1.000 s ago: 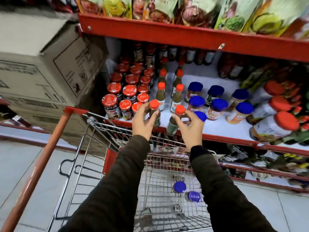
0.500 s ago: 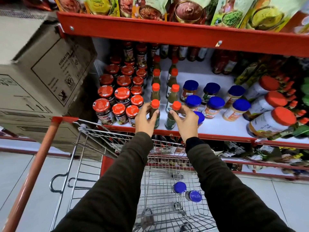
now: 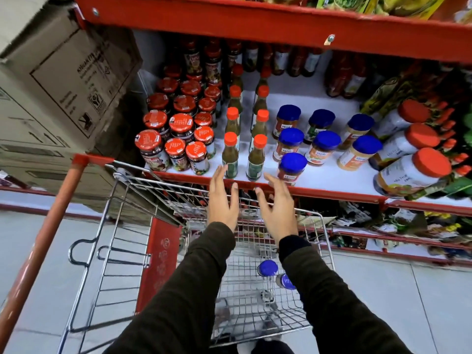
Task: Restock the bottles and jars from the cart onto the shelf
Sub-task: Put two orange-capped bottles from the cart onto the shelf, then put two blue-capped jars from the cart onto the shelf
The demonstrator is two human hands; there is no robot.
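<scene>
Two green sauce bottles with orange caps stand at the front of the white shelf (image 3: 329, 175): the left bottle (image 3: 230, 157) and the right bottle (image 3: 256, 159). My left hand (image 3: 222, 200) is open just below the left bottle, fingers spread. My right hand (image 3: 278, 208) is open below the right bottle, next to a blue-lidded jar (image 3: 291, 169). Both hands hold nothing. Two blue-lidded jars (image 3: 267, 267) lie in the wire cart (image 3: 127, 246) under my arms.
Red-lidded jam jars (image 3: 173, 139) fill the shelf's left. Blue-lidded jars (image 3: 324, 144) stand at the middle, large orange-lidded jars (image 3: 408, 172) at the right. Cardboard boxes (image 3: 63, 85) are stacked to the left. The cart's red handle (image 3: 38, 249) runs down the left.
Both hands let go of the two green bottles, which now stand on the shelf's front edge, and drew back towards the cart with fingers spread.
</scene>
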